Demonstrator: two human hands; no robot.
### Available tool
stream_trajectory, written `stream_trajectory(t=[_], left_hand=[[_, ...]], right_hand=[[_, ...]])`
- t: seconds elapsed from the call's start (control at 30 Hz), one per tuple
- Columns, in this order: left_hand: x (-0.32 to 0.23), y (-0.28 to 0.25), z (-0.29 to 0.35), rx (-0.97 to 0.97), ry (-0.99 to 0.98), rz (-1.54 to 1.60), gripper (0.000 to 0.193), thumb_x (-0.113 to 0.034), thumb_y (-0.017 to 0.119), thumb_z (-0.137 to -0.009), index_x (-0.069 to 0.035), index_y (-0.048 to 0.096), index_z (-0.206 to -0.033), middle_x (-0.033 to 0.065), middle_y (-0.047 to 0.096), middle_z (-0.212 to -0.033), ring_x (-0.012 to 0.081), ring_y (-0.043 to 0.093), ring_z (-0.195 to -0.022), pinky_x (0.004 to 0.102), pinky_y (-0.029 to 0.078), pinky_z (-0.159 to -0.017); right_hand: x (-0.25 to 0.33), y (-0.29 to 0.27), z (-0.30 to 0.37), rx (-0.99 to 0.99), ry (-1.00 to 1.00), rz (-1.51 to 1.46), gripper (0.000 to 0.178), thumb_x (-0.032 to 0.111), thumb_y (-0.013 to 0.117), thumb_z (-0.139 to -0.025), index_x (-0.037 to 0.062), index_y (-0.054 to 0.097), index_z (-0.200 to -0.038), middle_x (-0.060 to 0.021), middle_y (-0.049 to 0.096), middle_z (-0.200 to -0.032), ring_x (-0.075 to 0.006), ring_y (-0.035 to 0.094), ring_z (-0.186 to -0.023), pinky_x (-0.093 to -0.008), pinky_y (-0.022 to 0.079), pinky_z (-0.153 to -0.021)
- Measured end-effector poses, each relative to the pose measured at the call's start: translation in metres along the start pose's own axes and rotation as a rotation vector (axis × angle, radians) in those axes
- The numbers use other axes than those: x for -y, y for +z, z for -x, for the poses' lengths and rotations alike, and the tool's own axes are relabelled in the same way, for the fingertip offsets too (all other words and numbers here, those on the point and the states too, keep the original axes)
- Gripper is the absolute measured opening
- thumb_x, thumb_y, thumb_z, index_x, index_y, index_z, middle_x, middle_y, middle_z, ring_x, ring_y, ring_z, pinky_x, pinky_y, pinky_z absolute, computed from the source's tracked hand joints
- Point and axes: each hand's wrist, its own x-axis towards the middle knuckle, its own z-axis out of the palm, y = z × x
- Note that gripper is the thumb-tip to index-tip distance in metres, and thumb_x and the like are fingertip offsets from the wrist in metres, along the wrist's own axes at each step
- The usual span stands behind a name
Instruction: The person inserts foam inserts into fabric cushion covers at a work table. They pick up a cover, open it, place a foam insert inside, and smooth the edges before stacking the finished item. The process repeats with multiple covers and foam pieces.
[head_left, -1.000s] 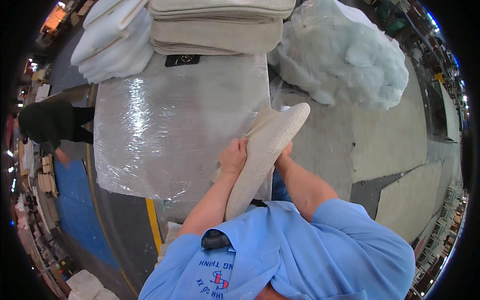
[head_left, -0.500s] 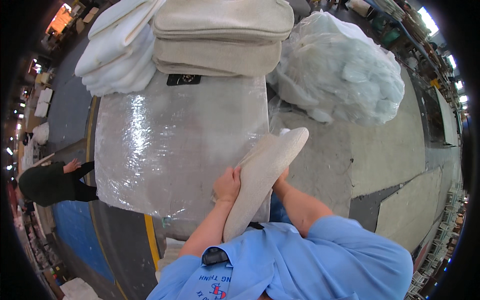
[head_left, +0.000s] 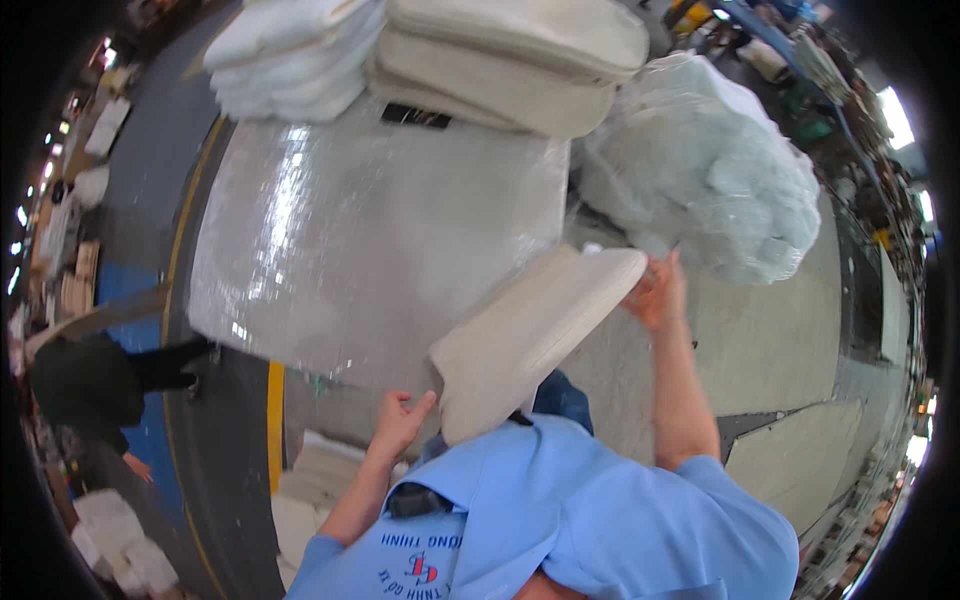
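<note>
A beige woven-fabric cushion [head_left: 540,335] lies slantwise in front of my body, across the near right edge of the plastic-wrapped table [head_left: 350,240]. Its near end rests against my shirt, and a flap of its fabric spreads to the left. A small bit of white shows by its far end. My left hand [head_left: 402,422], fingers apart, is just off the cushion's near left corner and holds nothing. My right hand [head_left: 656,292] is at the far right end, fingers spread; it is at the cushion's edge, and whether it touches is hard to tell.
Beige cushions [head_left: 500,70] are stacked at the table's far side, with folded white padding [head_left: 295,60] left of them. A big clear plastic bag of white filling [head_left: 705,170] stands at the right. A person in dark clothes [head_left: 90,385] is at the far left.
Both hands have come away from the cushion's middle: my left toward my body, my right out to the far end. The cushion has turned so more of its broad side shows. The view has shifted.
</note>
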Motion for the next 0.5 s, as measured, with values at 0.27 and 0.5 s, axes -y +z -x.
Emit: stream_trajectory(t=[0.27,0.5], left_hand=[[0.006,0.049,0.004,0.515,-0.237,0.93,0.063,-0.046,0.067,-0.105,0.008,0.061,-0.139,0.0143,0.071,-0.131,0.0225,0.067,-0.116,0.0381,0.052,-0.102],[-0.048,0.036,0.004,0.247,0.272,1.12,0.053,-0.025,0.067,-0.107,0.003,0.051,-0.149,0.0141,0.064,-0.139,0.0218,0.062,-0.124,0.0384,0.049,-0.108]], right_hand=[[0.049,0.033,0.011,0.152,-0.046,0.969,0.086,0.036,0.08,-0.089,0.0097,0.043,-0.162,-0.0175,0.059,-0.15,-0.0279,0.059,-0.134,-0.0444,0.047,-0.108],[-0.001,-0.047,0.009,0.2,0.254,0.778,0.072,0.052,0.065,-0.104,0.0046,0.049,-0.157,-0.0097,0.057,-0.156,-0.0234,0.061,-0.133,-0.0446,0.049,-0.111]])
